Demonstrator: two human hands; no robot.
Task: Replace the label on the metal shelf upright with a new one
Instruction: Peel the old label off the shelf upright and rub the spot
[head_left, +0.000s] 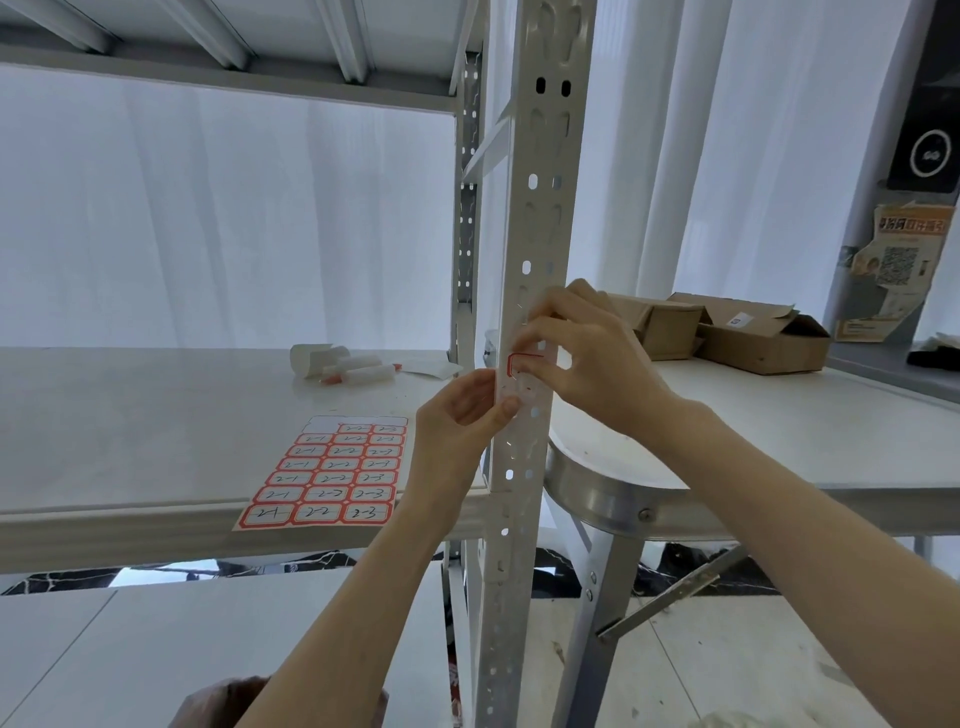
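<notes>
A white perforated metal upright (540, 171) rises through the middle of the head view. A red-bordered label (519, 359) sits on its face at hand height, mostly hidden by fingers. My right hand (582, 358) has its fingertips pinched on the label's right part. My left hand (465, 415) is just below and left, its thumb pressed against the upright under the label. A sheet of red-bordered handwritten labels (332, 470) lies on the shelf board to the left, near its front edge.
The white shelf board (130, 426) carries white rolled items with orange tips (345, 364) at the back. Behind the upright stands a white folding table (805, 441) with cardboard boxes (727, 330). White curtains fill the background.
</notes>
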